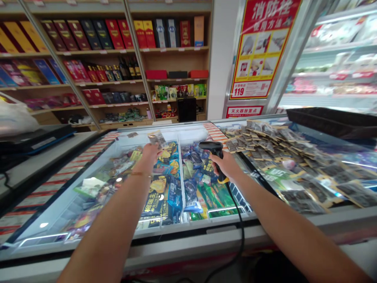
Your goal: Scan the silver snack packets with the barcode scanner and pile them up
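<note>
A long chest freezer (165, 249) is filling the foreground, wrapped frozen goods (173, 192) showing through its glass top (59, 212). Behind it, wooden shelving (173, 63) is carrying boxed bottles and snacks, and a red fire-safety sign (253, 47) is hanging to its right. A broad heap of flat packets (273, 145) with dark contents and tan edges is spreading over the freezer's right section, near a black tray (332, 120). Two bare arms are reaching forward over the glass. The right hand (225, 163) is gripping a black handheld scanner (216, 149), fingers wrapped around its handle, its head pointing leftward and its cable (242, 228) trailing down. The left hand (151, 153) is pinching a single small packet (159, 139) above the far part of the left section, fingers clamped on its edge, well apart from the scanner. The work is probably partway along: one packet is being handled and not yet set down, while many are lying in the heap. Which of those are finished or waiting is not showing, nor is any scan reading.
</note>
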The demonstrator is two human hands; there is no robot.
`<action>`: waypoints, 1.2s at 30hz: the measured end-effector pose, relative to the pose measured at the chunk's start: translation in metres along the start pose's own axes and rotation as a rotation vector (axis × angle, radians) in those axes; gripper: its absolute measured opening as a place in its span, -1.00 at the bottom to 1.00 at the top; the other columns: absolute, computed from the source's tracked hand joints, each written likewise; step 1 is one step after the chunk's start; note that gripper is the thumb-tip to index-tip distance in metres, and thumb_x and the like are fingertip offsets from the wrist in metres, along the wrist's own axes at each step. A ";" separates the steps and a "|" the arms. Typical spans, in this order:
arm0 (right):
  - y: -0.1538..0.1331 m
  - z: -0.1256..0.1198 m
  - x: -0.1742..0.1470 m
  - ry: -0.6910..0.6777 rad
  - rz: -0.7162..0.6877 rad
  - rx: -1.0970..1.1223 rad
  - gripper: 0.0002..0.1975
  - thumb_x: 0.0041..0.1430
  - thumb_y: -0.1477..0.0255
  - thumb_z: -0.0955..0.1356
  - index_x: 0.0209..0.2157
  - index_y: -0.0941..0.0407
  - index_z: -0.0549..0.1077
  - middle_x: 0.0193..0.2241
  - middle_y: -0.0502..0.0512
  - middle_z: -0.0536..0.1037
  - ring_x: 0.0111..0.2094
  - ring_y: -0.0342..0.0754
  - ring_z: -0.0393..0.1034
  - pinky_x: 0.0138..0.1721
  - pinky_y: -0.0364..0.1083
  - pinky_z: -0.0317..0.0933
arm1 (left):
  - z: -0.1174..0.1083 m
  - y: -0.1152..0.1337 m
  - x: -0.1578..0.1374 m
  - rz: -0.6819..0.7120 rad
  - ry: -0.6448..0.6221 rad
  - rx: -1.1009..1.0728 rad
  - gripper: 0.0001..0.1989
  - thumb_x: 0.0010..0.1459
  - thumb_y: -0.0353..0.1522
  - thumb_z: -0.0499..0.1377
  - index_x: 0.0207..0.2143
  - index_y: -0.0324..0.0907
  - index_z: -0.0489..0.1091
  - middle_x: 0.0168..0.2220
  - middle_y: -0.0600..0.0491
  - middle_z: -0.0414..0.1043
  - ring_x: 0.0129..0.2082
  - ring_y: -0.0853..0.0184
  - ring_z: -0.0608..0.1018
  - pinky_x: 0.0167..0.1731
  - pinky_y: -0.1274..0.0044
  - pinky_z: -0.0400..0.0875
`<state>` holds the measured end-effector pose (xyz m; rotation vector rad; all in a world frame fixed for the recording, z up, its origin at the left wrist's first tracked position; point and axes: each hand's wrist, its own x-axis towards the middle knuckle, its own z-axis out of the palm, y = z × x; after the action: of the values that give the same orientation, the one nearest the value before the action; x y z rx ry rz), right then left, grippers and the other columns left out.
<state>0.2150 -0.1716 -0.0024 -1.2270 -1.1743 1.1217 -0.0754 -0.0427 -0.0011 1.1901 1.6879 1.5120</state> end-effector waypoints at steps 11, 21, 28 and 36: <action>-0.001 0.000 -0.011 -0.079 -0.074 -0.129 -0.79 0.14 0.29 0.42 -0.32 0.08 0.35 -0.62 -0.13 0.41 -0.75 -0.17 0.29 -0.72 -0.18 0.15 | 0.069 -0.017 -0.054 -0.066 -0.208 -0.439 -0.79 0.00 -0.42 0.32 -0.29 -0.13 0.39 -0.34 0.07 0.58 -0.22 0.28 0.65 -0.13 0.40 0.57; -0.011 0.013 -0.028 -0.074 -0.055 -0.297 -0.81 0.19 0.38 0.41 -0.40 0.05 0.30 -0.66 -0.08 0.44 -0.75 -0.13 0.29 -0.70 -0.14 0.18 | 0.069 -0.016 -0.056 -0.074 -0.249 -0.489 -0.78 0.04 -0.44 0.32 -0.27 -0.14 0.35 -0.36 0.09 0.55 -0.35 0.36 0.62 -0.22 0.43 0.58; -0.012 0.015 -0.030 -0.083 -0.053 -0.271 -0.79 0.18 0.39 0.42 -0.41 0.05 0.29 -0.65 -0.10 0.41 -0.76 -0.15 0.27 -0.72 -0.16 0.14 | 0.068 -0.018 -0.055 -0.024 -0.255 -0.461 -0.78 0.04 -0.44 0.30 -0.24 -0.15 0.37 -0.34 0.07 0.56 -0.28 0.31 0.63 -0.14 0.38 0.56; -0.013 0.014 -0.030 -0.096 -0.050 -0.311 -0.82 0.24 0.38 0.38 -0.38 0.06 0.28 -0.64 -0.10 0.41 -0.76 -0.15 0.29 -0.71 -0.15 0.15 | 0.068 -0.018 -0.055 -0.028 -0.252 -0.454 -0.79 0.03 -0.44 0.28 -0.25 -0.15 0.36 -0.43 0.13 0.49 -0.41 0.37 0.57 -0.25 0.44 0.55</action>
<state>0.1989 -0.2007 0.0090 -1.3807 -1.4861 0.9945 0.0035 -0.0598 -0.0397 1.0511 1.1157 1.5463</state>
